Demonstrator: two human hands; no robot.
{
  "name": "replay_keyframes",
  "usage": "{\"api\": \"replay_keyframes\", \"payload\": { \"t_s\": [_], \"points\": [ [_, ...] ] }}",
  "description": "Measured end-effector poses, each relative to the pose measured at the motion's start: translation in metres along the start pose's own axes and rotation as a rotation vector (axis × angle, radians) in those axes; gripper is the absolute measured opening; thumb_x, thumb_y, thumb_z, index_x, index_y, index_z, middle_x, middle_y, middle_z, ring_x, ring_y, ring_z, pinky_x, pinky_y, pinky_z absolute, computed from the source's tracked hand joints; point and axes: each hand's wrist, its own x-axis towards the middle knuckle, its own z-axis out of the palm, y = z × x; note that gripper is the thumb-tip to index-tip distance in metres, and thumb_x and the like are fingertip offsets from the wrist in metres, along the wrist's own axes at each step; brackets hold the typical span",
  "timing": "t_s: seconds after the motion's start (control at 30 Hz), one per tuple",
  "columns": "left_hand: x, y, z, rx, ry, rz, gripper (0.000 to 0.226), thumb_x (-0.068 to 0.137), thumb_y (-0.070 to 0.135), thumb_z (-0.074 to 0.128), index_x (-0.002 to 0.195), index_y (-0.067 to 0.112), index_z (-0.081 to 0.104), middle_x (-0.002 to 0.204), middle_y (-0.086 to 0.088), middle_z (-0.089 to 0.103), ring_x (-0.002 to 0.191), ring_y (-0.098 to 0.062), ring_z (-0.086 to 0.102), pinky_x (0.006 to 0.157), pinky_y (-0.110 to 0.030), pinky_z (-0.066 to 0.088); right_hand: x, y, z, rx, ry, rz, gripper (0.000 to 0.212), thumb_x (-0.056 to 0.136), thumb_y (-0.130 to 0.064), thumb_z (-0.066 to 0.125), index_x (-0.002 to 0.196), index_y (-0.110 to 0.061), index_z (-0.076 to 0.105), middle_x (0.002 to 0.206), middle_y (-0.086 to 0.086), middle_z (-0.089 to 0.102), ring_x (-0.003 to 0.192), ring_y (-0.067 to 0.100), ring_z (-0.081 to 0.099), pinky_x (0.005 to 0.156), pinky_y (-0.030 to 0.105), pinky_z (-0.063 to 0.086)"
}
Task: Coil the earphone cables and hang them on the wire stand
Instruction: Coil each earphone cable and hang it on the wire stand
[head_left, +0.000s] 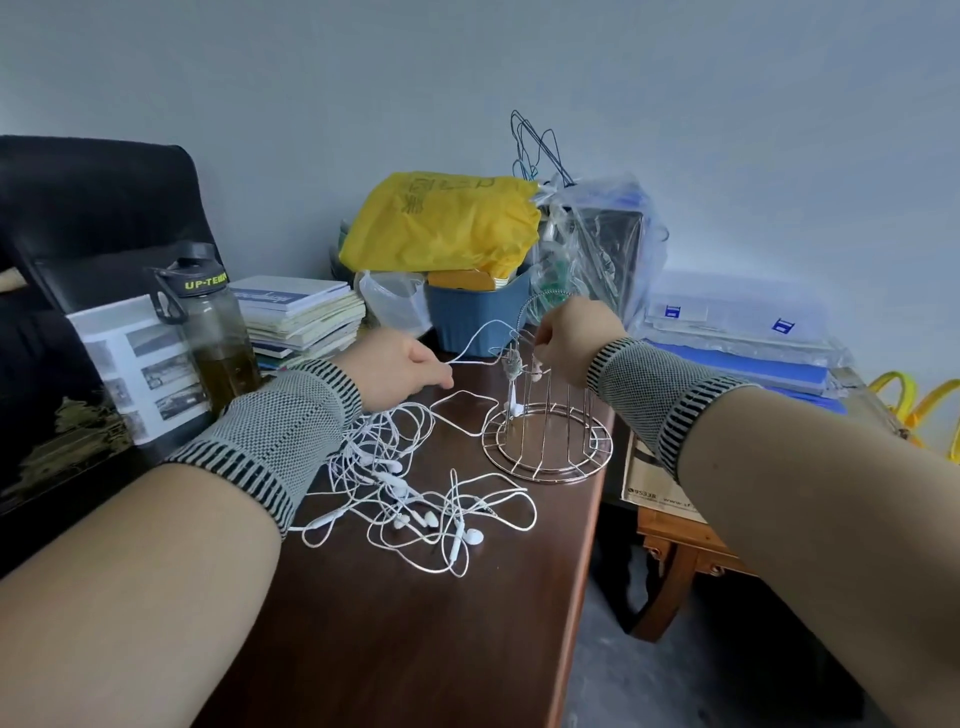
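Observation:
A copper-coloured wire stand sits on the dark wooden table. A coiled white earphone bundle hangs on its upper left part. My right hand is at the stand's top, its fingers curled and pinching the cable there. My left hand pinches a white cable that runs in an arc toward the stand. A tangle of several white earphones lies on the table under and in front of my left wrist. Both wrists wear grey knitted bands.
A water bottle, a stack of books and a blue tub under a yellow bag stand behind. Clear plastic bags and blue folders lie at the right. The table's right edge drops beside the stand.

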Motion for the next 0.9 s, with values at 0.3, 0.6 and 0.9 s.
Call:
{"api": "replay_keyframes", "payload": {
  "t_s": [0.3, 0.6, 0.9],
  "points": [
    [-0.007, 0.001, 0.011, -0.154, -0.133, 0.071, 0.016, 0.085, 0.031, 0.070, 0.074, 0.024, 0.079, 0.043, 0.009, 0.033, 0.044, -0.011, 0.027, 0.050, -0.026, 0.028, -0.004, 0.011, -0.004, 0.037, -0.070, -0.086, 0.028, 0.090, -0.009, 0.052, 0.108, -0.016, 0.072, 0.109, 0.003, 0.070, 0.094, 0.019, 0.064, 0.090, 0.033, 0.053],
    [-0.016, 0.006, 0.027, -0.099, -0.161, 0.132, 0.025, 0.087, 0.033, 0.068, 0.080, 0.011, 0.077, 0.043, 0.009, 0.034, 0.042, -0.008, 0.029, 0.048, -0.022, 0.029, -0.020, 0.011, 0.024, 0.095, 0.011, -0.104, 0.022, 0.089, -0.019, 0.057, 0.103, -0.016, 0.074, 0.101, 0.003, 0.072, 0.091, 0.020, 0.065, 0.085, 0.032, 0.054],
    [-0.014, 0.007, 0.062, -0.119, -0.102, 0.080, 0.029, 0.096, 0.033, 0.058, 0.095, 0.009, 0.074, 0.065, 0.010, 0.062, 0.055, 0.000, 0.054, 0.062, -0.019, 0.042, -0.025, 0.023, 0.036, 0.407, 0.252, 0.186, 0.022, 0.092, -0.027, 0.054, 0.093, -0.010, 0.068, 0.079, 0.000, 0.064, 0.075, 0.019, 0.059, 0.069, 0.030, 0.048]
  ]
}}
